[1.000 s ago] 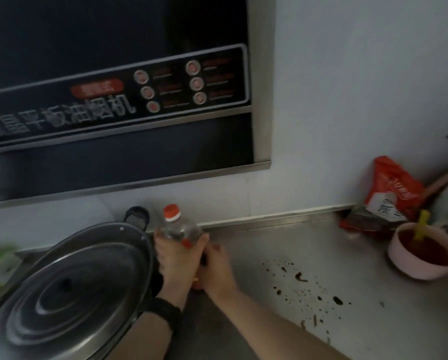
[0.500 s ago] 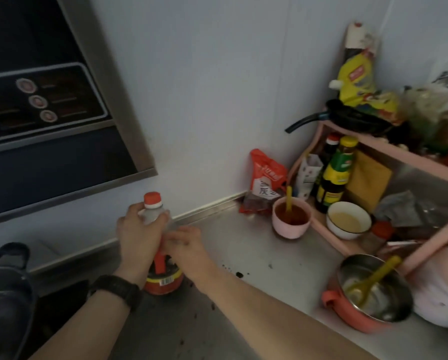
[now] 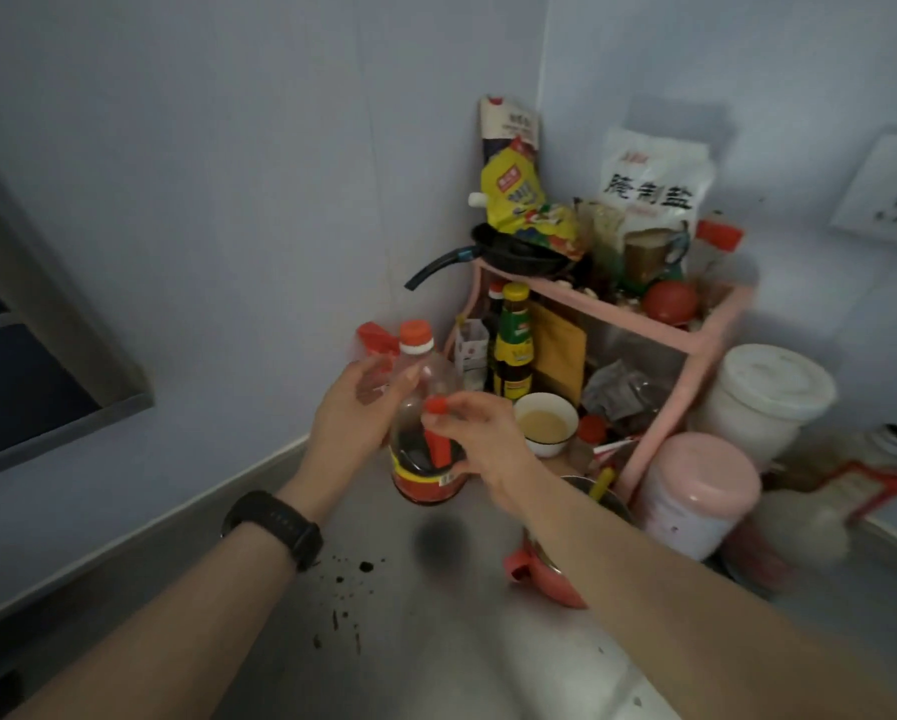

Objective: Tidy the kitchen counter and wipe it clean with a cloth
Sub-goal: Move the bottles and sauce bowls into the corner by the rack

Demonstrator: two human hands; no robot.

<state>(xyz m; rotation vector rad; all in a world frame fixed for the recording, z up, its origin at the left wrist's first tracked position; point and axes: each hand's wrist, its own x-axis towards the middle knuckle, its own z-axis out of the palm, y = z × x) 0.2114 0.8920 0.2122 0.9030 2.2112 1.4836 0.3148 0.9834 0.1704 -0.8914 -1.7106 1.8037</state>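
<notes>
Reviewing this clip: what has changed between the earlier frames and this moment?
The red-capped sauce bottle has been carried rightward, from beside the lidded pot toward the pink corner rack, and now looks lifted off the counter. Unchanged: the left hand and right hand both keep their grip on it, and the dark spatters are still unwiped.

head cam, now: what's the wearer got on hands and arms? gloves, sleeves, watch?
No gloves: left hand and right hand are bare. No sleeves in view; left forearm and right forearm are uncovered to the frame edge. Left wrist wears a wide matte black band, likely a watch or tracker; no face visible. Right wrist bare. No rings that I can see.
</notes>
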